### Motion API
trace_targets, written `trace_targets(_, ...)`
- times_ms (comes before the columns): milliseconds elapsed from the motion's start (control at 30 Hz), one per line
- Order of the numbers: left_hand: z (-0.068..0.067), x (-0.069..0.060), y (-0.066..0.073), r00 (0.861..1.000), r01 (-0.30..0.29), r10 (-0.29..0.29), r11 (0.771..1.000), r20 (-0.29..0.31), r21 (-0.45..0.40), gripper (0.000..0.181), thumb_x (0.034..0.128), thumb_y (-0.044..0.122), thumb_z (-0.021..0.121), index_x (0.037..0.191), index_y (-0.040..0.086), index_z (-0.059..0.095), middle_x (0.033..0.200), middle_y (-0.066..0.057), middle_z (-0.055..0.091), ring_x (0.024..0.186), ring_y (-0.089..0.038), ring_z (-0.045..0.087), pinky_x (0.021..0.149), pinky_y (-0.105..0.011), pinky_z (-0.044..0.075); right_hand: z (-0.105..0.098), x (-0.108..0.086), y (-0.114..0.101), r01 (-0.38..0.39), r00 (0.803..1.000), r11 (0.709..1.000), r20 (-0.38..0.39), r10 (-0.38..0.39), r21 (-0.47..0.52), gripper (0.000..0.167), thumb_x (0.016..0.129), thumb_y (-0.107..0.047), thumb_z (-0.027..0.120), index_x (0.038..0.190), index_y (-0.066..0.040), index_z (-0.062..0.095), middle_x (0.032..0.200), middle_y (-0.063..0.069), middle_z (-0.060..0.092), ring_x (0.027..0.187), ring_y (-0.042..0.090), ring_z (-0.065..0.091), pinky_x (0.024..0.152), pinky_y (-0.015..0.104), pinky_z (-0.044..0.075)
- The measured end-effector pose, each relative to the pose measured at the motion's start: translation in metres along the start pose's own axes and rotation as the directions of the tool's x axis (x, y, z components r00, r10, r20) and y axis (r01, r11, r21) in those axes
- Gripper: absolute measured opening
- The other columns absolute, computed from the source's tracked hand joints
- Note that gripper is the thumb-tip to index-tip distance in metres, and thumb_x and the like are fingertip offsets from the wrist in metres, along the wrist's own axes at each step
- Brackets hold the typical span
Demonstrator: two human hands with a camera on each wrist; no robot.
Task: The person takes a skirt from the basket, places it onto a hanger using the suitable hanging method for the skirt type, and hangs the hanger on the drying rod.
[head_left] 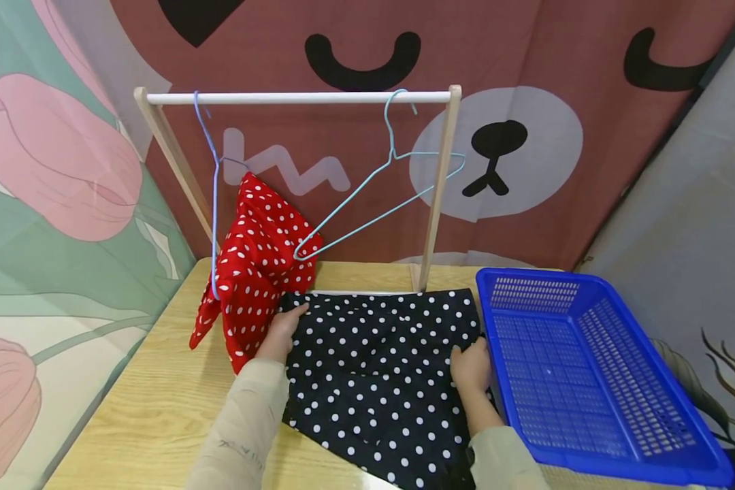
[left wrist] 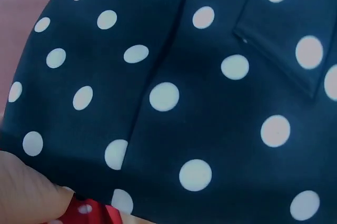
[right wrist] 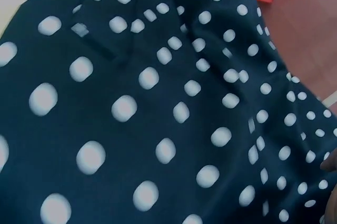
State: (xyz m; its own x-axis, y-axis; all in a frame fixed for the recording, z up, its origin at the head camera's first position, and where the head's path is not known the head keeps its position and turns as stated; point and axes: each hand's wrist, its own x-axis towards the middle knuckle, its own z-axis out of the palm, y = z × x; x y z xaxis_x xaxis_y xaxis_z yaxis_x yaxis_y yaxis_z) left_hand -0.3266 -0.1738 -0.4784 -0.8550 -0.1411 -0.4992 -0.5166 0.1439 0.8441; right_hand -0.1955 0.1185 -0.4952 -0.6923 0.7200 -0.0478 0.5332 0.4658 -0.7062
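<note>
Pale sleeves (head_left: pixel 239 429) at 6 o'clock lead to your two hands, set on opposite edges of a black polka-dot cloth (head_left: pixel 380 381) that spreads between them over the surface (head_left: pixel 141 401). Your left hand (head_left: pixel 280 335), at its 10 o'clock, pinches the edge, thumb on top; your right hand (head_left: pixel 471 366), at its 3 o'clock, grips the far side, fingers partly hidden. The cloth runs out of view toward 6 o'clock, so you cannot be sure of its long axis. What seems to matter most is the light-blue hanger (head_left: pixel 373 176) on the white rail (head_left: pixel 300 99): it lies at the cloth's 12 o'clock, sloping from 8 to 2 o'clock, its low end nearer your left hand. Red polka-dot cloth (head_left: pixel 260 258) hangs at 11 o'clock; a blue basket (head_left: pixel 542 274) sits at 3 o'clock, just beside your right hand
</note>
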Motion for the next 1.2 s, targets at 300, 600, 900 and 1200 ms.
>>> trace_targets(300,-0.001,-0.009,0.016,0.996,-0.034,0.031,0.999,0.085,0.034,0.045,0.0798,0.01,0.051,0.121,0.0,0.035,0.117,-0.015,0.037,0.103,-0.03,0.037,0.089,-0.043,0.032,-0.012,0.019,-0.019,0.01,1.0,1.0,-0.02,-0.01,0.004,0.017,0.085,-0.007,0.045,0.094,0.007,0.048,0.095,0.029,0.052,0.087,0.042,0.049,0.072,0.049,0.038)
trace_targets(600,0.0,-0.026,0.033,0.998,-0.055,0.056,0.998,0.028,-0.04,0.051,0.0855,0.024,0.048,0.123,-0.005,0.031,0.118,-0.015,0.035,0.105,-0.028,0.034,0.095,-0.04,0.027,-0.022,0.017,-0.031,-0.028,0.997,0.955,-0.055,0.046,0.296,0.013,0.079,-0.008,0.054,0.073,0.004,0.05,0.074,0.017,0.048,0.068,0.03,0.045,0.063,0.042,0.039)
trace_targets(900,-0.011,-0.038,0.033,0.973,-0.222,0.215,0.97,0.08,0.099,0.029,0.0799,0.025,0.052,0.094,0.0,0.052,0.094,-0.009,0.051,0.084,-0.022,0.044,0.073,-0.032,0.04,-0.003,0.043,-0.003,0.166,0.981,0.92,-0.15,-0.119,0.356,0.011,0.077,-0.012,0.057,0.07,-0.005,0.052,0.066,0.009,0.051,0.06,0.022,0.047,0.049,0.03,0.037)
trace_targets(1200,-0.028,-0.042,0.019,0.816,-0.521,0.576,0.771,0.052,-0.365,0.017,0.0713,0.01,0.054,0.077,-0.005,0.059,0.072,-0.007,0.061,0.06,-0.016,0.055,0.053,-0.025,0.046,-0.011,0.05,0.024,0.3,0.952,0.576,-0.203,-0.228,0.76,0.022,0.069,0.004,0.058,0.056,-0.008,0.045,0.077,0.003,0.052,0.066,0.012,0.044,0.047,0.018,0.036)
